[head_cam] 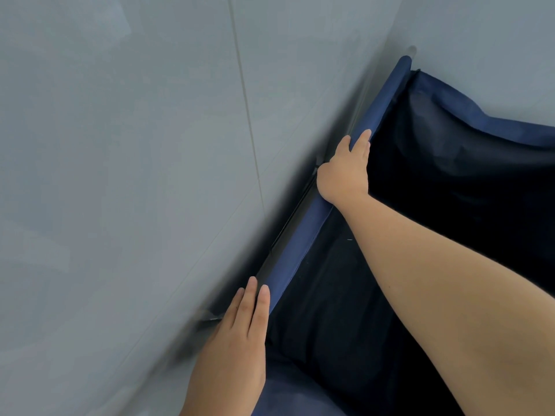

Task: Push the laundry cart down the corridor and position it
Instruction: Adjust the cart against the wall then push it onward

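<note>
The laundry cart (303, 235) is a dark blue fabric bin with a padded blue rim that runs diagonally from the lower middle to the upper right. Its inside looks dark and I see nothing in it. My right hand (345, 172) grips the rim halfway along, with its fingers wrapped over the edge. My left hand (240, 331) rests lower on the same rim, fingers straight and laid flat along it. The cart's wheels are hidden.
Grey tiled floor (120, 145) with thin grout lines fills the left side. A pale wall (495, 40) stands beyond the cart's far edge at the upper right. A thin metal frame bar (294, 217) runs along the outside of the rim.
</note>
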